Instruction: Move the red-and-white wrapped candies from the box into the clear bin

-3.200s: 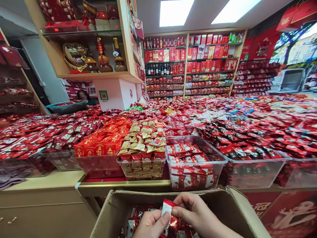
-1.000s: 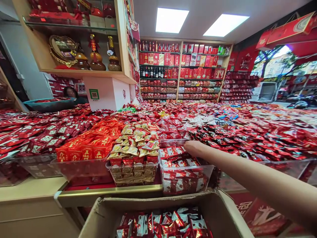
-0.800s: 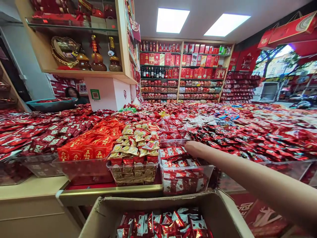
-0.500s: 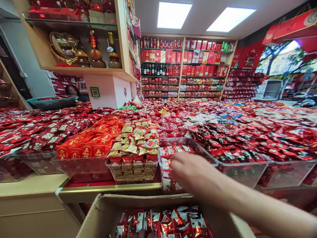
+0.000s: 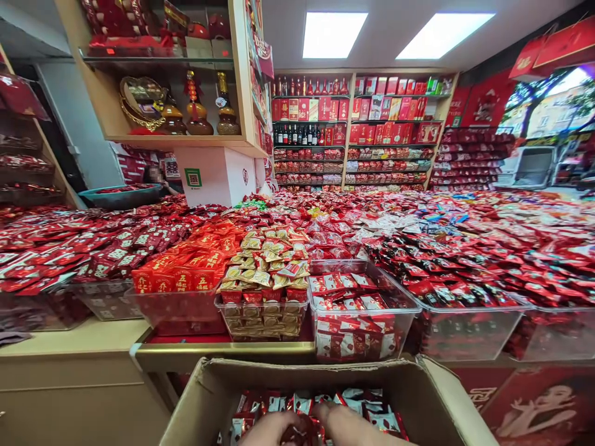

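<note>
An open cardboard box (image 5: 307, 367) stands low in front, holding small red and white wrapped packets (image 5: 385, 422). Both hands are inside it, cut off by the bottom edge of the view. My left hand (image 5: 268, 430) curls over shiny red packets, its fingers partly hidden. Close on its right, my right hand (image 5: 346, 426) reaches down among the packets, its fingertips blurred and sunk between them. Just beyond the box, a clear plastic bin (image 5: 367, 314) holds similar red and white packets in rows, with some lying loose on top.
Bins of gold packets (image 5: 264, 266), orange-red packets (image 5: 183, 272) and black-red packets (image 5: 458, 291) line the counter's gold edge (image 5: 223, 349). A shelf cabinet (image 5: 176, 144) overhangs at the left. A person (image 5: 154, 174), partly hidden, is behind a teal basket (image 5: 121, 197).
My right hand has left the clear bin and moved down into the cardboard box. My left hand has come into view there. The view has turned slightly left.
</note>
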{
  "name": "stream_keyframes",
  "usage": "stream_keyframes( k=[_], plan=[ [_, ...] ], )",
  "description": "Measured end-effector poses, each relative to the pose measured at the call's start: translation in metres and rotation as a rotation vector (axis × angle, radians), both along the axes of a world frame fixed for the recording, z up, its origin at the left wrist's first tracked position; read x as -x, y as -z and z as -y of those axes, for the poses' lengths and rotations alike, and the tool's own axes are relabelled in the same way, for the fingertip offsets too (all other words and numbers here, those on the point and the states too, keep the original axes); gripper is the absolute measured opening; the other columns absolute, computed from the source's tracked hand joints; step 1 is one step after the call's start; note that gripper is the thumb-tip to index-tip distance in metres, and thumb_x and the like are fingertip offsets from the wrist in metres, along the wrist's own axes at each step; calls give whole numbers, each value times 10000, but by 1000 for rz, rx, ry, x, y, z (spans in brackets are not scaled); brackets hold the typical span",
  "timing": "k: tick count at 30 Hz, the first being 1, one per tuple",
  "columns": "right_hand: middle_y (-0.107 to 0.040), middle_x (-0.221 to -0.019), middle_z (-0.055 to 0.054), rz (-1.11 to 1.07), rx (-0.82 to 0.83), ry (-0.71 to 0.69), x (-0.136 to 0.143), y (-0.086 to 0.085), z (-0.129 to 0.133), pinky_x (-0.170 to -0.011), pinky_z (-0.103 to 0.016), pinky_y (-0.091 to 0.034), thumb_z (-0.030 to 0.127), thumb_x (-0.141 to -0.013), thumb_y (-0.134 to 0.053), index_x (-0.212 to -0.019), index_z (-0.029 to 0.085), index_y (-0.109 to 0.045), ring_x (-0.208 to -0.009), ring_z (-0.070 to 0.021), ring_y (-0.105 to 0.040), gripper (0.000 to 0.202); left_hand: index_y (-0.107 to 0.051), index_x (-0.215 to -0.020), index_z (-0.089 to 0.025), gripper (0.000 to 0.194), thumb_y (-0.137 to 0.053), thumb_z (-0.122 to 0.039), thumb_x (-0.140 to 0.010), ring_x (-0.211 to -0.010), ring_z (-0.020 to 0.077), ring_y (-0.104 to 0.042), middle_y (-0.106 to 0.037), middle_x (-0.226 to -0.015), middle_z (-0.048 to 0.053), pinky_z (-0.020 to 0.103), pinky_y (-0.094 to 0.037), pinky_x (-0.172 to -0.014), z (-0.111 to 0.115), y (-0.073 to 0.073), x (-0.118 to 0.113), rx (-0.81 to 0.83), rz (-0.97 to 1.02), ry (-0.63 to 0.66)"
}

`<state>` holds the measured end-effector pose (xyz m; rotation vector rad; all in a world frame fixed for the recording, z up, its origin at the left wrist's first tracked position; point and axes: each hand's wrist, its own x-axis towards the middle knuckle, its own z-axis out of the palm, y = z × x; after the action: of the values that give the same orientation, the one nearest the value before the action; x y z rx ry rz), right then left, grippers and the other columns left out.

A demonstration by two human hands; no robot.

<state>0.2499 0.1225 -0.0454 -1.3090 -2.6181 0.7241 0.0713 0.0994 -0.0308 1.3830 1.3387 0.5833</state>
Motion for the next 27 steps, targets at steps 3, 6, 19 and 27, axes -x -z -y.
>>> stream_keyframes(
  k=[3, 6, 19, 27],
  plan=[
    [-602, -725, -24, -246, 338, 52, -1, -24, -1, -471, -170, -348, 268, -582, -613, -860, 154, -565, -623, -125, -537, 304, -588, -830, -199, 283, -644, -312, -576, -638, 143, -514, -599, -667, -31, 221, -363, -580, -1, -13, -2, -59, 101, 58],
    [-569, -630, -7, -581, 699, 146, -2, -46, 0, -454, -183, -376, 436, -629, -576, -869, 134, -491, -521, -98, -514, 395, -510, -891, -177, 329, -566, -414, -670, -562, 125, -531, -599, -685, -5, 202, -351, -471, 1, -32, -9, -55, 286, 32],
    [-551, -529, 5, -996, 770, 259, -1, -79, 1, -388, -165, -342, 501, -696, -513, -764, 112, -567, -417, -62, -468, 400, -499, -1075, -146, 340, -454, -346, -803, -599, 130, -601, -670, -755, 63, 175, -364, -460, 14, -72, -25, 161, 725, -226],
    [-525, -500, 12, -972, 710, 290, 0, -74, -2, -376, -169, -340, 538, -670, -510, -699, 113, -518, -405, -64, -454, 426, -493, -1087, -155, 385, -436, -403, -798, -657, 144, -612, -670, -821, 61, 203, -413, -499, 12, -70, -21, 181, 759, -256]
  ],
)
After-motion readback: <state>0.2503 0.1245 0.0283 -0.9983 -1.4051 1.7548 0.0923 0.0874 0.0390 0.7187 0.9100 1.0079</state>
